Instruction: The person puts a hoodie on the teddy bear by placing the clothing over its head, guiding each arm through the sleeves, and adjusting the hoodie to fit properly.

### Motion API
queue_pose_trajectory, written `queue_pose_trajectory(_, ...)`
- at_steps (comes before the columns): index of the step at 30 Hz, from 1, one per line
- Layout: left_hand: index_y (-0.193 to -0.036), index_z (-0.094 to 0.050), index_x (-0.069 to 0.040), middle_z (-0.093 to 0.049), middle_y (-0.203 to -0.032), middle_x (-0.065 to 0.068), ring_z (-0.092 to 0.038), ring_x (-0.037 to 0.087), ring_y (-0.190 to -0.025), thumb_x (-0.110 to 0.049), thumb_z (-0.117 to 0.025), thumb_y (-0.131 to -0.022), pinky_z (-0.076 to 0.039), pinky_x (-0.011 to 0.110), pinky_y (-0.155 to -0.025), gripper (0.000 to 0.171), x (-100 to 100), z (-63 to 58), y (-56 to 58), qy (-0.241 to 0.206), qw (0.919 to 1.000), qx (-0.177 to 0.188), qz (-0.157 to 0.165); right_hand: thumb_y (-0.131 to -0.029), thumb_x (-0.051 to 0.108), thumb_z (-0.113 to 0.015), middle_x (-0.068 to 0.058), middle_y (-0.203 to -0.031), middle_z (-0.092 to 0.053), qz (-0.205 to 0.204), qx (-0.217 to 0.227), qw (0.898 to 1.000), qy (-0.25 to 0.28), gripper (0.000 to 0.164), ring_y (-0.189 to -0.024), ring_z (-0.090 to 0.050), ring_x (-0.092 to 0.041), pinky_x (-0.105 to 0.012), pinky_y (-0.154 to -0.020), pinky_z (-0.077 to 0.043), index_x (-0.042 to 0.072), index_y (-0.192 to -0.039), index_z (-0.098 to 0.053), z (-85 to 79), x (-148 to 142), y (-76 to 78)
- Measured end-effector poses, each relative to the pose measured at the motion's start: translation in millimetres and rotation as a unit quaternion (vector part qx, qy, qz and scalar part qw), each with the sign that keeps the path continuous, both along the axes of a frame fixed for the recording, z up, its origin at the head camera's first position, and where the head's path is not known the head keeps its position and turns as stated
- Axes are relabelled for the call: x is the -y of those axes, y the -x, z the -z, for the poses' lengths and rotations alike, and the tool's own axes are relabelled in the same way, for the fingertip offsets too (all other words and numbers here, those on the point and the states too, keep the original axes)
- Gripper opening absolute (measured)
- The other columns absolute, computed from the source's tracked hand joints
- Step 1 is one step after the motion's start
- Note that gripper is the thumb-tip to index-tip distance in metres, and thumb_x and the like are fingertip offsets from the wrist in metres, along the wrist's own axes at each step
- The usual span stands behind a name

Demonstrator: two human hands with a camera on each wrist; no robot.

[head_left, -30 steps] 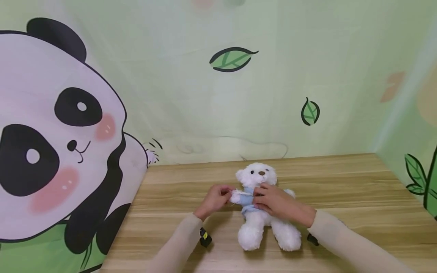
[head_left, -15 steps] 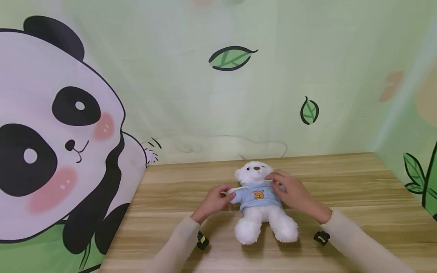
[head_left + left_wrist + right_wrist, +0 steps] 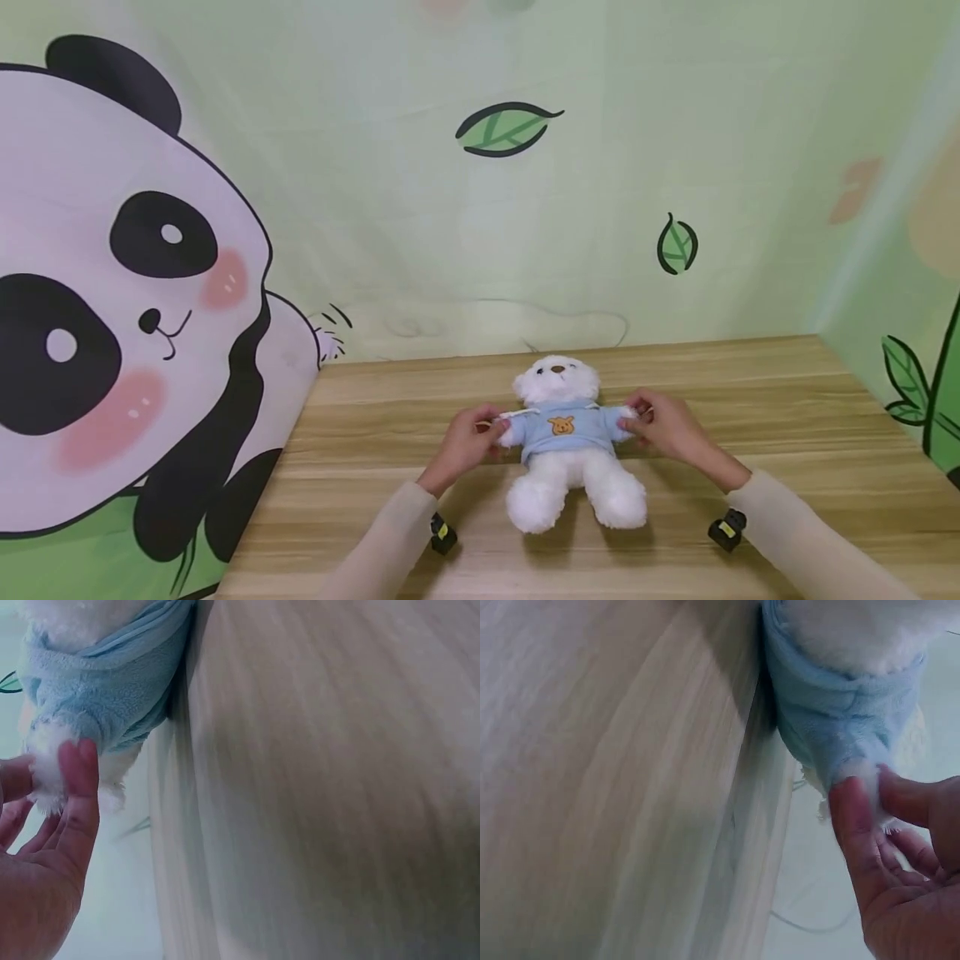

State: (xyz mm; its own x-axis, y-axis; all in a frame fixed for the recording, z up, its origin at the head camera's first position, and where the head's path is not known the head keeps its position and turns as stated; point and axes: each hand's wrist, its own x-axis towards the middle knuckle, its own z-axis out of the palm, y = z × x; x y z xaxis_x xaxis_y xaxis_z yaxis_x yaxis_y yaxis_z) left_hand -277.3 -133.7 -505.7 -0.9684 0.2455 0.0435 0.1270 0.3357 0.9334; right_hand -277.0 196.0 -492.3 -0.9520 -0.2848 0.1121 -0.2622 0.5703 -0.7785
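Note:
A white plush teddy bear lies face up on the wooden table, its head toward the wall. It wears a light blue shirt with an orange animal face on the chest and a white cord near the neck. My left hand pinches the bear's paw on the left side; the left wrist view shows white fur between thumb and fingers. On the other side my right hand pinches the opposite paw, just past the sleeve cuff. Both of the bear's arms stretch out sideways.
The wooden table meets a green printed wall cloth at its back edge. A large printed panda covers the left side. Black wrist devices hang below both sleeves.
My right hand has moved right, off the bear's chest and onto its paw, uncovering the shirt's printed face. The left hand keeps its grip, and the bear now lies straighter.

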Motion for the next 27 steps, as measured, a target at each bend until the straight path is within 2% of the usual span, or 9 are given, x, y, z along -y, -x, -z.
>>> queue_pose_trajectory(3, -0.104, -0.068, 0.0, -0.069, -0.093, 0.017, -0.064, 0.014, -0.064, -0.01, -0.064, -0.094, -0.059, 0.039, -0.059, 0.014, 3.7, 3.4, 1.5, 0.009, 0.9995, -0.023, -0.019, -0.091, 0.003, -0.066, -0.012, -0.084, -0.068, 0.002, -0.015, 1.0, 0.011, 0.009, -0.063, -0.065, -0.015, -0.028, -0.055, -0.055, -0.003, -0.097, -0.064, 2.0, -1.6, 0.2)
queue_pose_trajectory(8, -0.098, -0.07, -0.002, -0.07, -0.084, 0.014, -0.059, 0.012, -0.065, -0.008, -0.065, -0.092, -0.053, 0.025, -0.056, 0.01, 9.4, -4.0, 0.6, 0.041, 0.9958, -0.063, -0.052, -0.092, -0.002, -0.061, -0.012, -0.082, -0.068, 0.004, -0.036, 0.999, 0.016, 0.004, -0.067, -0.068, -0.026, -0.033, -0.058, -0.057, -0.001, -0.091, -0.064, 1.6, -4.3, -0.5)
queue_pose_trajectory(10, -0.097, -0.07, -0.003, -0.069, -0.082, 0.013, -0.057, 0.011, -0.065, -0.007, -0.065, -0.092, -0.053, 0.026, -0.057, 0.009, 11.9, -5.8, 1.3, 0.042, 0.9952, -0.066, -0.059, -0.093, -0.002, -0.06, -0.011, -0.08, -0.068, 0.006, -0.048, 0.999, 0.009, 0.006, -0.067, -0.068, -0.027, -0.033, -0.058, -0.057, 0.0, -0.09, -0.064, 0.7, -6.3, -0.1)
queue_pose_trajectory(13, -0.097, -0.07, -0.002, -0.068, -0.081, 0.014, -0.057, 0.01, -0.063, -0.003, -0.064, -0.092, -0.057, 0.038, -0.06, 0.008, 15.6, -6.5, 2.1, 0.03, 0.9957, -0.062, -0.062, -0.094, 0.0, -0.06, -0.009, -0.077, -0.068, 0.0, -0.068, 0.998, -0.008, 0.006, -0.065, -0.068, -0.024, -0.029, -0.057, -0.055, 0.0, -0.089, -0.064, -0.2, -9.5, 1.3)
queue_pose_trajectory(17, -0.097, -0.069, 0.0, -0.069, -0.083, 0.015, -0.057, 0.008, -0.065, -0.001, -0.064, -0.091, -0.058, 0.046, -0.064, 0.008, 18.4, -4.7, 2.8, 0.023, 0.996, -0.061, -0.061, -0.091, -0.002, -0.063, -0.008, -0.074, -0.068, 0.001, -0.088, 0.996, -0.023, 0.005, -0.062, -0.065, -0.018, -0.024, -0.055, -0.052, 0.0, -0.087, -0.063, 1.3, -11.0, 2.8)
queue_pose_trajectory(21, -0.098, -0.068, 0.001, -0.069, -0.089, 0.017, -0.06, 0.01, -0.07, -0.003, -0.064, -0.092, -0.059, 0.038, -0.063, 0.009, 15.5, -4.0, 4.3, 0.04, 0.9968, -0.055, -0.041, -0.088, 0.001, -0.068, -0.004, -0.072, -0.067, 0.015, -0.111, 0.992, -0.057, 0.005, -0.062, -0.06, -0.01, -0.022, -0.055, -0.048, 0.003, -0.085, -0.065, 4.4, -7.2, 4.6)
queue_pose_trajectory(24, -0.105, -0.067, -0.002, -0.068, -0.099, 0.017, -0.061, 0.012, -0.073, -0.01, -0.064, -0.093, -0.055, 0.03, -0.06, 0.015, 11.9, -5.3, 2.9, 0.081, 0.9944, -0.06, -0.03, -0.086, 0.005, -0.072, -0.005, -0.077, -0.068, 0.026, -0.14, 0.985, -0.095, 0.007, -0.068, -0.062, -0.013, -0.026, -0.06, -0.048, 0.005, -0.088, -0.065, 7.1, -1.2, 2.6)
queue_pose_trajectory(25, -0.108, -0.065, -0.002, -0.065, -0.103, 0.019, -0.06, 0.013, -0.073, -0.013, -0.064, -0.094, -0.054, 0.028, -0.059, 0.018, 10.5, -6.3, 2.0, 0.09, 0.9933, -0.065, -0.03, -0.084, 0.006, -0.074, -0.006, -0.08, -0.067, 0.036, -0.156, 0.981, -0.106, 0.01, -0.07, -0.062, -0.015, -0.028, -0.062, -0.049, 0.005, -0.089, -0.065, 7.9, 0.8, 1.1)
queue_pose_trajectory(27, -0.109, -0.061, -0.005, -0.058, -0.106, 0.018, -0.055, 0.011, -0.073, -0.017, -0.067, -0.092, -0.047, 0.023, -0.059, 0.022, 8.5, -8.9, -0.3, 0.113, 0.9872, -0.097, -0.058, -0.083, 0.007, -0.075, -0.006, -0.085, -0.065, 0.048, -0.189, 0.974, -0.117, 0.015, -0.074, -0.062, -0.017, -0.03, -0.063, -0.049, 0.005, -0.092, -0.064, 7.4, 4.9, -4.3)
